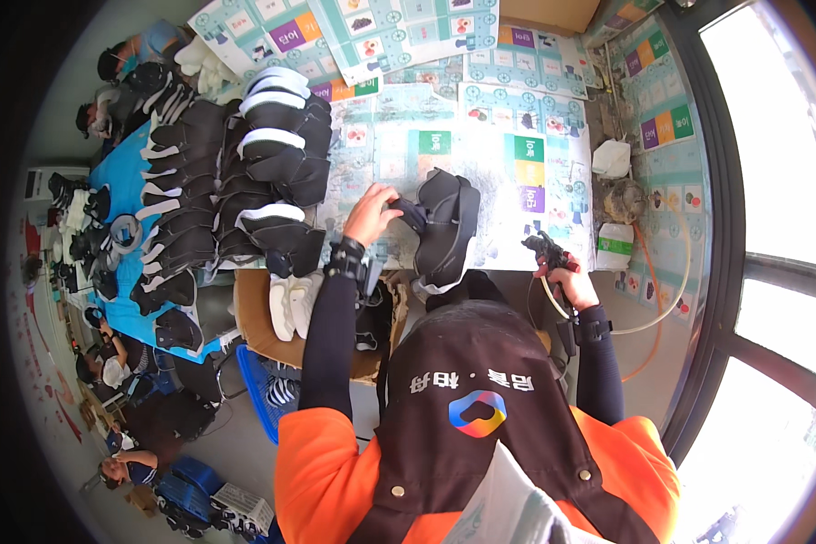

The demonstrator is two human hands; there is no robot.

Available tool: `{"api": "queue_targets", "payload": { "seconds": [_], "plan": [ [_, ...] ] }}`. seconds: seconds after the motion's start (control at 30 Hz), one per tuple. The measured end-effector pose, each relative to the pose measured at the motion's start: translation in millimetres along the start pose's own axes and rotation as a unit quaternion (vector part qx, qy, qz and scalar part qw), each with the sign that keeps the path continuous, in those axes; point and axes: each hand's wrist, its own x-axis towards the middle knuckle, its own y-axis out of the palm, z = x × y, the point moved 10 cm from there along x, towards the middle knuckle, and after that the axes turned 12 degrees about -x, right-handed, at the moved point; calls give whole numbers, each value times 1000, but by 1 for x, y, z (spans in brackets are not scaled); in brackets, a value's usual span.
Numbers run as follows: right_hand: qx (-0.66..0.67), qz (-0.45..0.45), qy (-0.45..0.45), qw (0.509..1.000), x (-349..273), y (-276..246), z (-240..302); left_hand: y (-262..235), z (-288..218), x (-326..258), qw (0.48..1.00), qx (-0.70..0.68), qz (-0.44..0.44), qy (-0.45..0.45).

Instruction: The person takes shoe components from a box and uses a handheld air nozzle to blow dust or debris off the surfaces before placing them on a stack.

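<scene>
In front of me on the paper-covered table lies a black shoe upper (446,227) with a pale lower edge. My left hand (369,216) is closed at its left side, pinching a dark flap (411,215). Whether that flap is joined to the upper I cannot tell. To the right, by the table's front edge, my right hand (576,284) grips a black spray gun (548,247) with a red part. A pale hose (651,328) loops away from the gun, whose nozzle is apart from the upper.
Rows of black shoe uppers with white linings (267,181) fill the table's left side, beside a blue-covered surface (122,177). Below stand a cardboard box (256,313) holding white soles and a blue basket (261,394). People work at far left. A window frame (730,272) borders the right.
</scene>
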Motion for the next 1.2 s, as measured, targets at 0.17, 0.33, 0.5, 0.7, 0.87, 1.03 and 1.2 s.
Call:
{"api": "queue_targets", "payload": {
  "seconds": [0.17,0.33,0.5,0.7,0.87,1.03,1.2],
  "plan": [
    [-10,13,-51,999,33,-6,44,6,-24,-37,990,-46,-118,-64],
    [-6,55,-72,996,61,-7,75,-3,-22,-59,941,-193,-266,-83],
    [3,83,-81,993,84,-17,83,-36,-115,-64,928,140,-341,-48],
    [1,107,-76,991,94,-24,83,-33,-157,-58,891,338,-295,65],
    [32,82,-60,994,87,-42,70,-58,-161,-50,894,118,-432,-22],
    [28,66,-54,996,82,-55,62,-76,-80,-55,903,255,-331,-101],
    [27,58,-48,997,78,-61,44,-15,-144,17,912,357,-202,30]
  ]
}}
